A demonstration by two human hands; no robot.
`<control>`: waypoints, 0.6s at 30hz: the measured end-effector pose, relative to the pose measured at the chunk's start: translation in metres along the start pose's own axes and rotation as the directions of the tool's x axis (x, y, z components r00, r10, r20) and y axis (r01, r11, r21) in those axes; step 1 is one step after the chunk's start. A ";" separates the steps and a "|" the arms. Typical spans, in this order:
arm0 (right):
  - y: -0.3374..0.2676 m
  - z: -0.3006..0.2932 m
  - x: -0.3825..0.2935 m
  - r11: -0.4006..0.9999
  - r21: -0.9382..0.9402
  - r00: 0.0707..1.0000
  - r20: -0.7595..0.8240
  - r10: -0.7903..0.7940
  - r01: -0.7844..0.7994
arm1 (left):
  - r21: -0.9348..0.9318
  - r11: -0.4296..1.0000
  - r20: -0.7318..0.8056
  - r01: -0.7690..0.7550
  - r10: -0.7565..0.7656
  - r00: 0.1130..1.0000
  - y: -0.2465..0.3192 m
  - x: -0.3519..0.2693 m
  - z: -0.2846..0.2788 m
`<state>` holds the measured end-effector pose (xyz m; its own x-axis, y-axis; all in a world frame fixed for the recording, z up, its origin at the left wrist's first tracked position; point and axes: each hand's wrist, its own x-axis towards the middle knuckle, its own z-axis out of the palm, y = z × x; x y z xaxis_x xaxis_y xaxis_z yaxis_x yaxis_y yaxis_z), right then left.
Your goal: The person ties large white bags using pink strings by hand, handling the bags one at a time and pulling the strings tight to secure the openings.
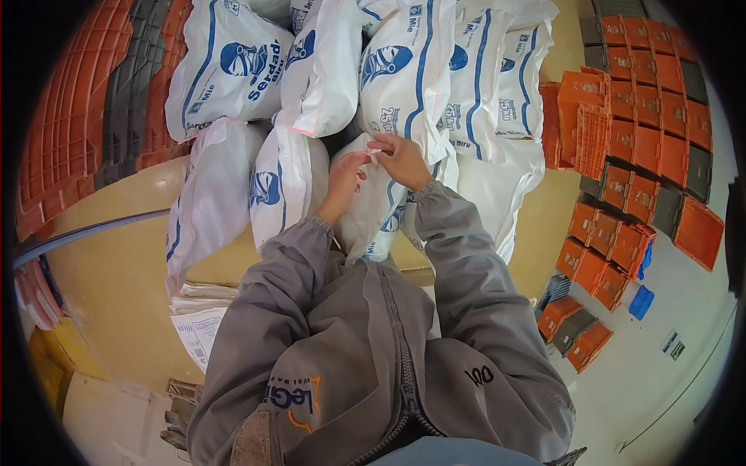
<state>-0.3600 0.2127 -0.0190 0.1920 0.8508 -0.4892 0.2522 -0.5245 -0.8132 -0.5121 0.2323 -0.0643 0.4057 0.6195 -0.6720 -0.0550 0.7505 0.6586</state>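
A white woven flour-type sack (370,204) with blue printing stands upright in front of my body. My left hand (345,182) and my right hand (397,161) meet at its top edge. Between the fingertips of both hands a small pale piece is pinched, perhaps the sack's corner or a closing strip; the fingers partly hide it. Just beyond my hands lies another sack (402,70) with a blue helmeted-head print. To the left of my left hand leans a white sack (291,180) with a blue stripe.
More filled sacks (233,64) are piled ahead, and one sack (495,192) stands at the right. Flattened paper or bags (198,320) lie at the lower left. Orange and grey crates (87,87) are stacked at the left, with orange crates (647,140) on the right.
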 end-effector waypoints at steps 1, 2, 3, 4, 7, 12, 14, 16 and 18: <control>0.003 0.004 -0.003 1.000 -0.001 0.999 -0.028 -0.014 0.014 | -0.087 0.992 -0.010 0.094 -0.095 0.995 0.004 -0.001 -0.001; 0.005 0.009 -0.007 1.000 -0.003 0.998 -0.058 -0.028 0.028 | -0.172 0.967 -0.011 0.185 -0.190 0.982 0.007 -0.003 -0.001; 0.009 0.014 -0.011 0.999 -0.008 0.996 -0.082 -0.043 0.042 | -0.097 0.981 -0.036 0.169 -0.173 0.984 0.005 -0.004 -0.001; 0.013 0.019 -0.015 0.999 0.023 0.993 -0.112 -0.039 0.041 | -0.020 0.988 -0.060 0.155 -0.155 0.986 0.003 -0.006 -0.001; 0.017 0.031 -0.025 0.993 0.107 0.986 -0.163 -0.026 0.043 | -0.013 0.993 -0.124 0.116 -0.117 0.985 -0.009 -0.007 0.000; 0.026 0.040 -0.036 0.980 0.175 0.982 -0.177 -0.060 0.091 | -0.143 0.965 -0.198 0.221 -0.247 0.949 -0.011 0.000 0.000; 0.041 0.045 -0.036 0.977 0.173 0.975 -0.204 -0.089 0.126 | -0.119 0.966 -0.214 0.230 -0.251 0.944 -0.010 0.004 0.001; 0.043 0.050 -0.037 0.970 0.185 0.974 -0.189 -0.123 0.158 | -0.040 0.976 -0.236 0.212 -0.215 0.947 -0.017 0.013 -0.006; 0.046 0.052 -0.039 0.959 0.219 0.977 -0.150 -0.151 0.182 | -0.025 0.988 -0.241 0.151 -0.153 0.958 -0.018 0.017 -0.005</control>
<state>-0.4056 0.1573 -0.0534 0.2921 0.9056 -0.3075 0.0693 -0.3407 -0.9376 -0.5092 0.2304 -0.0889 0.1775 0.5343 -0.8264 -0.0159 0.8412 0.5405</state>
